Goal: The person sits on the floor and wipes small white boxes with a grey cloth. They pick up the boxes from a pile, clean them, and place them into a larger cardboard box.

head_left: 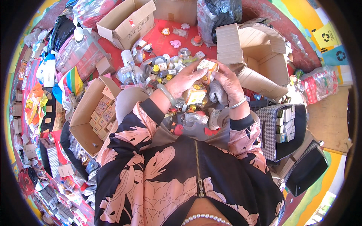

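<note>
While both hands meet at picture centre, the left hand [184, 79] and right hand [226, 81] grasp 1 small box [207, 67] together: fingers curled round it, left from 9 o'clock, right from 3 o'clock. The box is cardboard, orange and white, squarish, held above the lap, w/ a second like box [195, 94] just below at 6 o'clock. Left wrist has 1 pale smooth bangle [167, 94]; right wrist 1 thin metal bracelet [238, 103].

Head view, round the hands: 4 brown cardboard cartons can be counted. Carton w/ rows of small boxes [92, 113] at 9 o'clock, flaps open; empty tilted carton [126, 22] at 11 o'clock; torn corrugated carton [249, 52] at 2 o'clock, touching close to the right hand; plain carton [175, 11] at 12 o'clock, top cut off by the rim. 1 black bag [290, 132] at 4 o'clock holds approx 6 small white boxes, upright, w/ a houndstooth flap.

A pile of small bottles and clear wrappers [158, 67] lies at 10–11 o'clock, just beside the left hand: glossy plastic, yellow caps, too many and too jumbled to count. Red floor cloth [162, 41] shows bare only at 12 o'clock, between cartons. Room is tight: cartons hem both sides, lap is cluttered at 6 o'clock.
</note>
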Tool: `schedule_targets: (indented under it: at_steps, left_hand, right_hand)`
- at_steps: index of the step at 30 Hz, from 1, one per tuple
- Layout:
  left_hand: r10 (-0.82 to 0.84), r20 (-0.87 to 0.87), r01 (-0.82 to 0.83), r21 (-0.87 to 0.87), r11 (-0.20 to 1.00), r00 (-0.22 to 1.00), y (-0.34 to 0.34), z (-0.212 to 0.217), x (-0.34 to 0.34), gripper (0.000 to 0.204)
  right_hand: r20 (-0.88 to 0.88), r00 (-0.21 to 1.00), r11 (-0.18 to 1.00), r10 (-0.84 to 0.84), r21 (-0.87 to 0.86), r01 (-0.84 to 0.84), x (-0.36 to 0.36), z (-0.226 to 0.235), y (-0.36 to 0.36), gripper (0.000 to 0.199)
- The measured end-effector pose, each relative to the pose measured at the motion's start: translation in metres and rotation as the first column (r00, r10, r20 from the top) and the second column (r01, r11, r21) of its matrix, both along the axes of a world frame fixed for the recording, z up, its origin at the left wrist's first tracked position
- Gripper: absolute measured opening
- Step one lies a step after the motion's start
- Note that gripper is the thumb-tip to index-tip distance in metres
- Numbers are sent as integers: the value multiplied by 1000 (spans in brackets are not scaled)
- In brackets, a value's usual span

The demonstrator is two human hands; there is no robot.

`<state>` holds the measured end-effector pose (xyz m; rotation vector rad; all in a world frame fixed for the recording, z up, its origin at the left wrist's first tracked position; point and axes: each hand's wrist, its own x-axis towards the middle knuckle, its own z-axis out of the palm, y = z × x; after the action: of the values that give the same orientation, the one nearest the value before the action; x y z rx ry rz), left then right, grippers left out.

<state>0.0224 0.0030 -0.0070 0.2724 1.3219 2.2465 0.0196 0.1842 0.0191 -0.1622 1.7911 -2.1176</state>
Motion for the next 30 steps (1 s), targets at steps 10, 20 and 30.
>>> schedule_targets:
  at_steps: [10,20,30]
  left_hand:
    - [6,-28,-9,-94,996,1000,-1,-2,0,53]
    - [-57,-41,54,-77,996,998,0,-4,1,54]
    - [-157,-121,139,-149,979,980,-3,-9,1,54]
  right_hand:
    - [-327,943,920,56,383,79,-6,-17,8,47]
    - [93,987,987,133,-103,-124,-10,-10,12,56]
    - [149,974,985,170,-32,-167,-11,-10,16,61]
